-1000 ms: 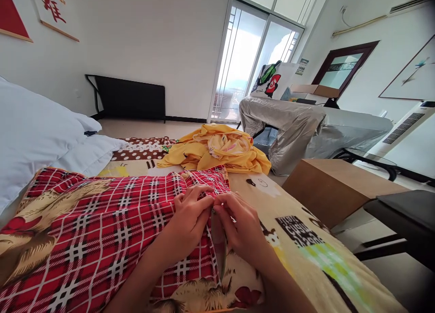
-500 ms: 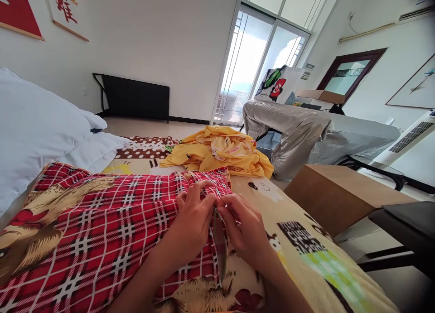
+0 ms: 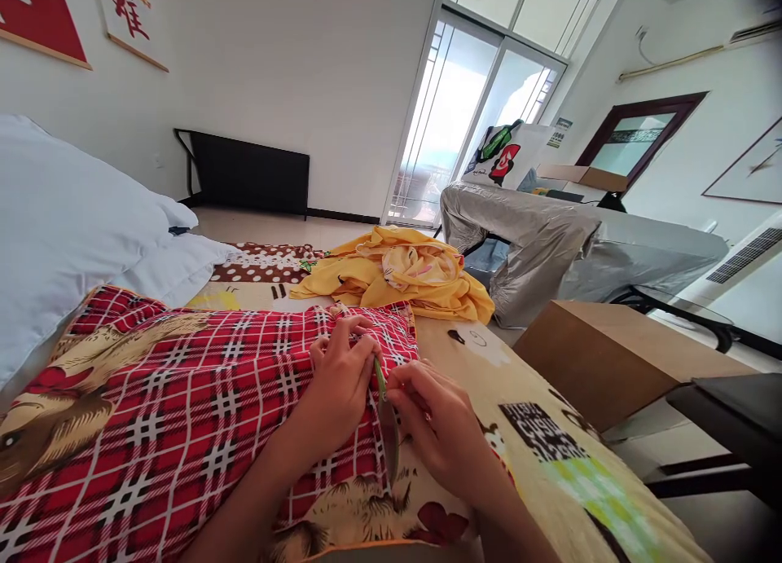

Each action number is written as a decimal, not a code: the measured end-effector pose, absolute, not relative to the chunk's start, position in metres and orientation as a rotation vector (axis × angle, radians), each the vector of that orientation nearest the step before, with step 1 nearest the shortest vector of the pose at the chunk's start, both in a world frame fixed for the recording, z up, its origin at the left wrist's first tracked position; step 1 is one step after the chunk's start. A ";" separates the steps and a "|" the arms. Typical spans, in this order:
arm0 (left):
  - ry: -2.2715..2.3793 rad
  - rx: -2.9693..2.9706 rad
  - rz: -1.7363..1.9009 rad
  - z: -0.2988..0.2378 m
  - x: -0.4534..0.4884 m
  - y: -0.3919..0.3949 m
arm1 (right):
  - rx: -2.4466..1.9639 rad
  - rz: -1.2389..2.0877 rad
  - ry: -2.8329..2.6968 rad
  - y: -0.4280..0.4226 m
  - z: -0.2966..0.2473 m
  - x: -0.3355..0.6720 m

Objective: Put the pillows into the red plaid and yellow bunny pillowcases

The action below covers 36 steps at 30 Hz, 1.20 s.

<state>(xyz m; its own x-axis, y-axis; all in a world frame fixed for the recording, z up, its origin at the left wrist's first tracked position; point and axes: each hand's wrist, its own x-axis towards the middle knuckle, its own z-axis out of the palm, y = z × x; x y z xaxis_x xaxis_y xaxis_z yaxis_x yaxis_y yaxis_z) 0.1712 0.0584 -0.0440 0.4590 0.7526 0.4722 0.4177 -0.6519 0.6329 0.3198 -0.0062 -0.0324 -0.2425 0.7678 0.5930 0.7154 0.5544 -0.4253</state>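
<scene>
Pinching a plaid cover at its green-edged slit

Both hands meet low in the middle of the view, on the red plaid cover (image 3: 183, 400) spread over the bed (image 3: 550, 441). The left hand (image 3: 339, 384) has its fingers curled tight on the cloth at the 11 o'clock side of the slit (image 3: 386, 424). The right hand (image 3: 437, 428), at 4 o'clock from the left, nips the opposite edge between thumb and forefinger. Gripped from both sides like this, the seam looks pulled taut and lifted off the bed. From the hands, a white pillow (image 3: 67, 229) lies at 9 o'clock, a yellow garment (image 3: 397, 274) at 12 and a cardboard box (image 3: 604, 351) at 3, all well apart from them.
</scene>
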 end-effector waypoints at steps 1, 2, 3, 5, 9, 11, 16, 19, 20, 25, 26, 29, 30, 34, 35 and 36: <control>0.987 2.268 1.062 -0.044 0.171 0.061 | -1.191 0.089 -2.001 -0.006 -0.033 0.319; 0.995 2.255 1.068 -0.044 0.170 0.063 | -1.186 0.093 -2.008 -0.006 -0.033 0.319; 1.006 2.244 1.074 -0.044 0.170 0.065 | -1.184 0.099 -2.019 -0.006 -0.033 0.318; 1.031 2.223 1.079 -0.045 0.169 0.069 | -1.196 0.120 -2.040 -0.006 -0.034 0.318; 1.071 2.176 1.092 -0.047 0.167 0.074 | -1.225 0.153 -2.072 -0.006 -0.033 0.316; 1.085 2.153 1.101 -0.047 0.167 0.076 | -1.233 0.160 -2.083 -0.007 -0.032 0.315; 1.131 2.096 1.152 -0.046 0.167 0.080 | -1.261 0.191 -2.138 -0.010 -0.032 0.314; 1.129 2.088 1.142 -0.045 0.166 0.081 | -1.255 0.213 -2.135 -0.011 -0.032 0.313; 1.123 2.098 1.131 -0.045 0.166 0.081 | -1.251 0.223 -2.124 -0.011 -0.032 0.313; 1.185 2.241 1.193 -0.039 0.163 0.069 | -1.222 0.210 -2.037 -0.005 -0.033 0.313; 1.204 2.297 1.254 -0.037 0.161 0.063 | -1.225 0.209 -2.008 -0.003 -0.033 0.314; 1.152 2.479 1.387 -0.025 0.155 0.040 | -1.263 0.242 -1.905 0.002 -0.035 0.318; 1.098 2.528 1.370 -0.021 0.154 0.031 | -1.274 0.256 -1.875 0.004 -0.035 0.319; 0.987 2.675 1.204 -0.016 0.158 0.006 | -1.277 0.255 -1.792 0.005 -0.036 0.320; 1.012 2.708 1.195 -0.018 0.161 0.004 | -1.274 0.240 -1.780 0.004 -0.036 0.320; 1.055 2.742 1.198 -0.020 0.164 0.002 | -1.273 0.222 -1.773 0.003 -0.036 0.320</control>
